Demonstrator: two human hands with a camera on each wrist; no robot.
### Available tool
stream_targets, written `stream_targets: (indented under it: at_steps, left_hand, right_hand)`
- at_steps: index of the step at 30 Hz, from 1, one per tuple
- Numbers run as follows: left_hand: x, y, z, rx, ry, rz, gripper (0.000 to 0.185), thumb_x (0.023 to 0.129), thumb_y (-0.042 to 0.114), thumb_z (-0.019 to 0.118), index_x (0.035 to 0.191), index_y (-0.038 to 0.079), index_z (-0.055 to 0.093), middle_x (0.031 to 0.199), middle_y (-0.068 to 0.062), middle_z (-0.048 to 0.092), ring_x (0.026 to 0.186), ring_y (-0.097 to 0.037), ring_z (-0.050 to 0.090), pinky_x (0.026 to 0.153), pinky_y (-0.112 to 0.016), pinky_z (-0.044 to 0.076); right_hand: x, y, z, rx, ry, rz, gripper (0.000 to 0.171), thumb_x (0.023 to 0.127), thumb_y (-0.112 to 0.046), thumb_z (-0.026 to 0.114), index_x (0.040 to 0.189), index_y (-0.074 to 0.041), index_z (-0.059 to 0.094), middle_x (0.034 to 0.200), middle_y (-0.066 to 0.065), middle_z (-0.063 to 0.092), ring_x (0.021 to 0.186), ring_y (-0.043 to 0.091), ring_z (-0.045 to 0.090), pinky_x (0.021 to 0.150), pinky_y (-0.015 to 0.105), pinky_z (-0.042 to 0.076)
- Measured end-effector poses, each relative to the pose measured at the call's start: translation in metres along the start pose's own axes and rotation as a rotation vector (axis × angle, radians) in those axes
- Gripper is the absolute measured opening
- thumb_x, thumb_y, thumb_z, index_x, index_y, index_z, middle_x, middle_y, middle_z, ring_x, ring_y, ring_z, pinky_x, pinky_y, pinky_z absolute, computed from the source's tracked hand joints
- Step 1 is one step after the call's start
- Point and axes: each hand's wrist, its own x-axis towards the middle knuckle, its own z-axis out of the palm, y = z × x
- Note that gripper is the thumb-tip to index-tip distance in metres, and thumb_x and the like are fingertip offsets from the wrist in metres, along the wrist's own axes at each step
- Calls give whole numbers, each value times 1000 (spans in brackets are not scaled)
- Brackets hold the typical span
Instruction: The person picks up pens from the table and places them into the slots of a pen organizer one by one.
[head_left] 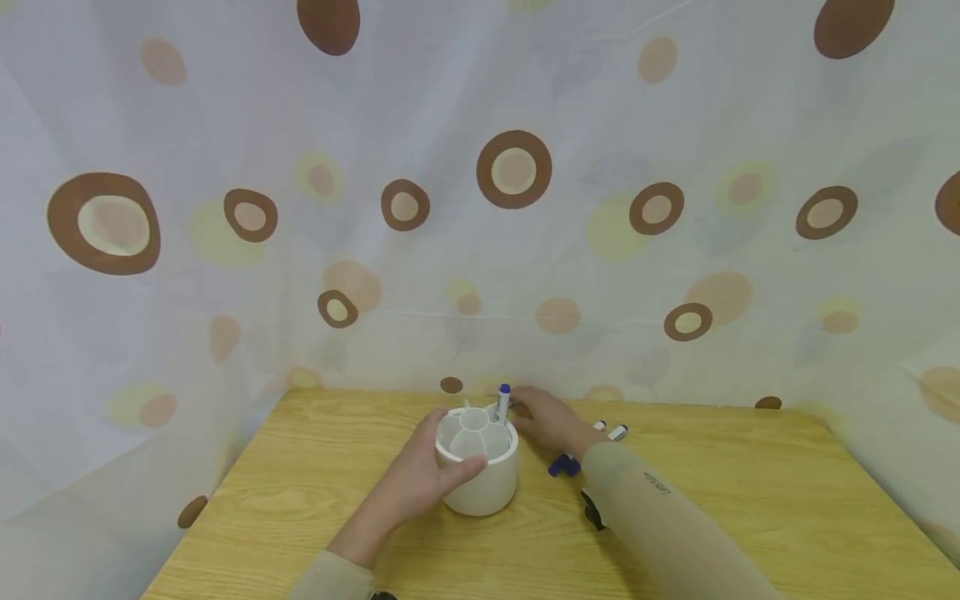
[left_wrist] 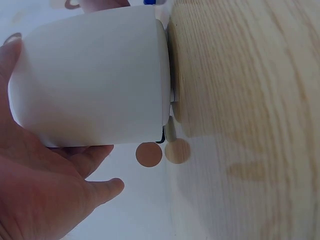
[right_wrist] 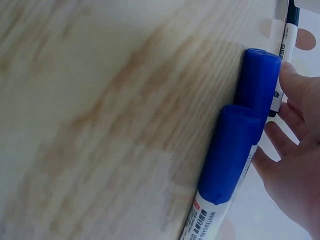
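"Two bare hands at the wood-grain tabletop. What has the left one?"

"Left hand: curved about the side of a round white pen holder, thumb at the front near the rim, fingers round the left side. Holder upright on the wood, centre of the scene. Dividers run out from a round middle well."

"Anything in it?"

"One marker standing, white barrel, blue end up, in the back right part."

"And the right hand?"

"Right hand: narrow grip, thumb and fingers pinching a dark-ended marker, white in the barrel. It is just beside the holder, to the back right. Cannot tell whether its tip is inside the rim."

"Loose items?"

"Two blue-capped whiteboard markers, lying on the wood by the right wrist, caps close together, partly behind the beige right sleeve. Print on the nearer barrel."

"Backdrop?"

"Pale cloth behind the table, patterned with brown rings and yellow and tan spots."
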Motion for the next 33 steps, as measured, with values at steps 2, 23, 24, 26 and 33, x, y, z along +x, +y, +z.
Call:
stream_targets:
  at_steps: [2, 23, 24, 26, 33]
  left_hand:
    - [0, 0, 0, 0, -1, -1, 103, 95, 53, 85, 169, 4, 33, 158, -18, 53, 142, -39, 56, 119, -66, 44]
    - [0, 4, 3, 8, -1, 25, 101, 96, 51, 85, 167, -1, 34, 154, -20, 56, 140, -38, 58, 119, -64, 45]
    - [-1, 5, 3, 9, -2, 23, 102, 96, 51, 85, 167, -1, 34, 154, -20, 55, 140, -38, 57, 119, -64, 45]
    - [-1, 6, 3, 12, -5, 14, 103, 96, 52, 85, 167, -1, 32, 156, -21, 53, 141, -39, 56, 119, -64, 44]
    - [-5, 7, -2, 10, -32, 4, 108, 96, 52, 85, 169, -3, 28, 160, -28, 45, 141, -45, 55, 117, -68, 45]
  right_hand:
    - [-5, -18, -11, 4, -8, 15, 42, 109, -26, 73, 140, 1, 68, 141, 24, 67, 135, 47, 60, 118, 61, 46]
    - [-13, -43, -27, -140, -7, 301, 14, 103, -10, 77, 116, -4, 79, 106, 9, 71, 103, 30, 66, 97, 51, 58]
    - [-14, -44, -28, -137, -3, 306, 13, 103, -10, 77, 115, -4, 79, 105, 9, 72, 103, 29, 66, 97, 51, 58]
    - [-15, -44, -29, -125, 6, 323, 12, 104, -12, 77, 113, -5, 78, 105, 8, 73, 101, 29, 67, 95, 51, 59]
    - [-18, -47, -34, -77, 57, 384, 17, 106, -18, 76, 119, -8, 78, 107, 6, 76, 97, 25, 69, 92, 51, 60]
